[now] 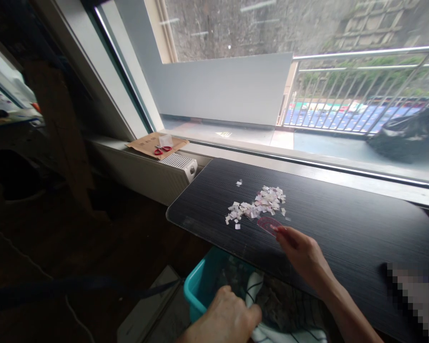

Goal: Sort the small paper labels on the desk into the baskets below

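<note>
My right hand (302, 250) is closed around one end of a pink see-through plastic piece with a rounded edge (268, 226). Its far edge lies at the near side of a pile of small white paper scraps (266, 200) on the dark table (329, 209). Lower down, below the table's front edge, a teal bin (194, 290) stands with its mouth upward. My left hand (230, 312) is curled over the bin's near rim, its fingertips partly hidden. Beside that thumb lies a white cloth with dark stripes (253, 288).
A brown paper envelope (143, 144) with red-handled scissors (162, 149) lies on the ledge at left, by a white radiator (180, 162). Behind the table is a large window with a railing (343, 90) outside. A few scraps (239, 183) lie apart from the pile.
</note>
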Action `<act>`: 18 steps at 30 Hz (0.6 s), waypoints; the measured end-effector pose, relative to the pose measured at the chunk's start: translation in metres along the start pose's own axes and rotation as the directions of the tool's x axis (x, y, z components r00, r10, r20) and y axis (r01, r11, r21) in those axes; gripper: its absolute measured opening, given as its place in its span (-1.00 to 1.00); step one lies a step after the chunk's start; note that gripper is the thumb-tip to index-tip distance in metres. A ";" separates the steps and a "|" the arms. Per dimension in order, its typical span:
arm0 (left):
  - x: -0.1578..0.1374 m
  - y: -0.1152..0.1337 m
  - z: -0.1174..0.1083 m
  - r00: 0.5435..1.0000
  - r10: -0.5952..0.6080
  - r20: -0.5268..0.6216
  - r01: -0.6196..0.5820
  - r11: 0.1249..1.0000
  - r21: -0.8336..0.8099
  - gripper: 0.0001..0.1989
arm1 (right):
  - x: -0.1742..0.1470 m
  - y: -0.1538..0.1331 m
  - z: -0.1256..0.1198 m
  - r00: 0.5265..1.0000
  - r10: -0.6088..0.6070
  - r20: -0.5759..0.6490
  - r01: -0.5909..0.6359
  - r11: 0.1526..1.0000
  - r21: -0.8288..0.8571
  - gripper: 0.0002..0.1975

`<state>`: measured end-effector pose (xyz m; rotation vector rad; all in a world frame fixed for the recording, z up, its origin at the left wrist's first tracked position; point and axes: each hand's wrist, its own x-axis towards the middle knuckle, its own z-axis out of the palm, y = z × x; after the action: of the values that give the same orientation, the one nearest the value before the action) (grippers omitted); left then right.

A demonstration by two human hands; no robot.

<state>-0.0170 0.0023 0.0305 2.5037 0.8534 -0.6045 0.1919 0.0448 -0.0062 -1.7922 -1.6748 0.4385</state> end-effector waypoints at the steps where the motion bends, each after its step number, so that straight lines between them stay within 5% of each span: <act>1: -0.001 0.001 0.000 1.000 -0.005 -0.013 0.005 1.000 0.006 -0.84 | 0.007 0.004 0.000 1.000 0.000 -0.024 -0.001 1.000 -0.025 -0.68; 18: -0.001 0.000 -0.006 1.000 -0.019 0.001 0.019 0.999 0.031 -0.82 | 0.027 -0.009 0.009 0.982 -0.180 0.060 0.185 0.980 -0.078 -0.70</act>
<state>-0.0157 0.0049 0.0359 2.5255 0.8742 -0.6301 0.1829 0.0726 -0.0016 -1.6785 -1.9004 0.3418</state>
